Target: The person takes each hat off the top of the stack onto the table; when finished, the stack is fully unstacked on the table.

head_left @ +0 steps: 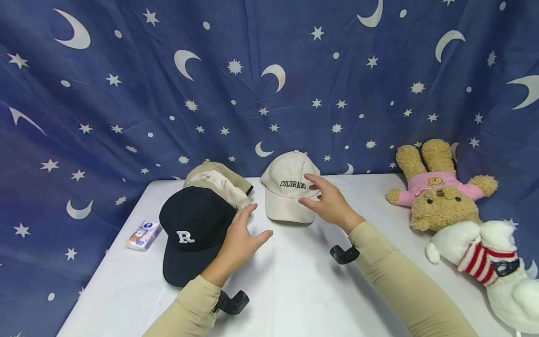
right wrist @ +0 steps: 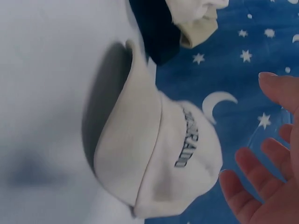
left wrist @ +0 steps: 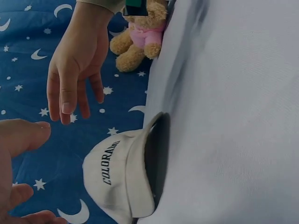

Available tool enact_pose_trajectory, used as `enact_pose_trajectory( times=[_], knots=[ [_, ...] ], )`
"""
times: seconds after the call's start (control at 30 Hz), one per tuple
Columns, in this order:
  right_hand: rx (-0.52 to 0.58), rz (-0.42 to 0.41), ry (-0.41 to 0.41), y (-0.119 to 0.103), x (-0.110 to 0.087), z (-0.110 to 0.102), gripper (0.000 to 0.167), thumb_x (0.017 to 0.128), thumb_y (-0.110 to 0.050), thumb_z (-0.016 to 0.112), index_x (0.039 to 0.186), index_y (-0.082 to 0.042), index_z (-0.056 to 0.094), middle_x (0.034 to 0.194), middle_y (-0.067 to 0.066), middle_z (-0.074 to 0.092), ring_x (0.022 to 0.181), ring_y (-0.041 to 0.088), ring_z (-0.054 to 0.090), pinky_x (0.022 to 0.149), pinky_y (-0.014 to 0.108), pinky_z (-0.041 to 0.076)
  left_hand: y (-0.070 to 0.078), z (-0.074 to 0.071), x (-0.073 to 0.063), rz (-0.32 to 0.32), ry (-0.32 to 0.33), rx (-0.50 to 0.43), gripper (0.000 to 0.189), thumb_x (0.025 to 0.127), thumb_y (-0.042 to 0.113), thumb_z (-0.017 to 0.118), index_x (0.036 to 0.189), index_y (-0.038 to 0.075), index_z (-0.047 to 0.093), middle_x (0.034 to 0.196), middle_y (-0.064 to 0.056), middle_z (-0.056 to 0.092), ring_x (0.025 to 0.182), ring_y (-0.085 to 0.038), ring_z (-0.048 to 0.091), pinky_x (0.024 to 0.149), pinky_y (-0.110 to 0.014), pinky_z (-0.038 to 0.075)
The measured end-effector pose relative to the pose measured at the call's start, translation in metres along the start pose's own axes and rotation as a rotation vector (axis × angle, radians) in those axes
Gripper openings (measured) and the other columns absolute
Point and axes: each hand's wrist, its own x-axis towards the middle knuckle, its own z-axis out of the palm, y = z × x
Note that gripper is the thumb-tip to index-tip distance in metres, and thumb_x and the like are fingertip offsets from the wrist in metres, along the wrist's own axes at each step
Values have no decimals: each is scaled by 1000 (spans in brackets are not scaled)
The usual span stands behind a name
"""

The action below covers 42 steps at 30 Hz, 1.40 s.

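A cream baseball cap (head_left: 293, 185) lettered COLORADO sits at the back middle of the white table, its brim toward me. My right hand (head_left: 332, 204) hovers at the cap's right side, fingers spread and slightly bent, overlapping its edge in the head view. In the right wrist view, the fingertips are beside the cap's crown. To the left, my left hand (head_left: 241, 241) is held in the air with thumb and fingers apart, nothing between them. It partly covers a black cap (head_left: 195, 234) with a white R. Behind that lie a cream cap (head_left: 225, 186) and a khaki cap (head_left: 229, 173), overlapping.
A small printed packet (head_left: 143, 235) lies left of the black cap. On the right, a teddy bear (head_left: 442, 206) in a pink top lies upside down near a white plush toy (head_left: 501, 290) with red stripes. A blue star-and-moon curtain (head_left: 294, 103) hangs behind the table (head_left: 303, 290).
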Motion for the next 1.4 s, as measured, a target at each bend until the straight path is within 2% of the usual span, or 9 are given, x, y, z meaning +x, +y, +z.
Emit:
enact_pose_trajectory(
  times=[0.17, 0.37, 0.57, 0.83, 0.97, 1.2, 1.27, 1.4],
  knots=[
    [1, -58, -14, -12, -3, 7, 70, 89, -20, 77, 148, -1, 44, 145, 15, 50, 120, 33, 56, 91, 50, 51, -3, -21, -12, 4, 12, 0, 73, 82, 17, 82, 145, 2, 47, 147, -15, 46, 133, -34, 46, 107, -52, 39],
    [15, -114, -26, -23, -5, 19, 69, 87, -18, 79, 146, -1, 46, 145, 15, 51, 119, 33, 57, 91, 52, 51, -7, -44, -25, 15, 47, 11, 74, 82, 13, 83, 145, 1, 46, 148, -16, 45, 130, -37, 48, 105, -52, 41],
    [43, -168, -35, -32, -5, 33, 68, 87, -17, 79, 144, 0, 49, 143, 17, 52, 118, 33, 58, 90, 51, 52, -12, -61, -33, 46, 79, 35, 74, 83, 10, 82, 145, -2, 44, 150, -19, 43, 135, -36, 44, 107, -51, 40],
    [49, -227, -39, -45, -3, 54, 67, 85, -18, 80, 142, 2, 50, 140, 15, 55, 114, 30, 59, 88, 47, 53, -20, -84, -45, 24, 110, 53, 74, 84, 10, 81, 146, -2, 42, 148, -20, 42, 136, -36, 42, 108, -50, 38],
    [72, -218, -60, -53, -2, 62, 67, 85, -18, 80, 143, 0, 50, 140, 13, 55, 115, 29, 59, 91, 47, 52, -28, -94, -49, 6, 143, 28, 74, 84, 7, 81, 146, -2, 41, 146, -20, 43, 134, -34, 43, 108, -41, 36],
    [89, -213, -103, -64, 3, 80, 66, 86, -19, 79, 143, -1, 51, 142, 12, 54, 116, 28, 60, 94, 45, 51, -40, -113, -56, -35, 201, 0, 72, 86, 7, 79, 146, -3, 41, 144, -22, 43, 133, -35, 43, 100, -5, 30],
    [90, -213, -111, -66, 4, 85, 66, 86, -19, 80, 143, -1, 51, 142, 11, 55, 116, 29, 60, 95, 45, 51, -45, -119, -57, -52, 215, 3, 72, 87, 9, 79, 146, -3, 40, 145, -22, 43, 134, -35, 42, 97, -2, 29],
    [84, -216, -129, -69, 6, 95, 66, 86, -18, 79, 143, -1, 51, 142, 11, 55, 116, 28, 61, 98, 41, 48, -57, -129, -60, -97, 242, 8, 73, 87, 10, 79, 147, -3, 40, 146, -23, 43, 134, -35, 42, 97, -2, 30]
  ],
)
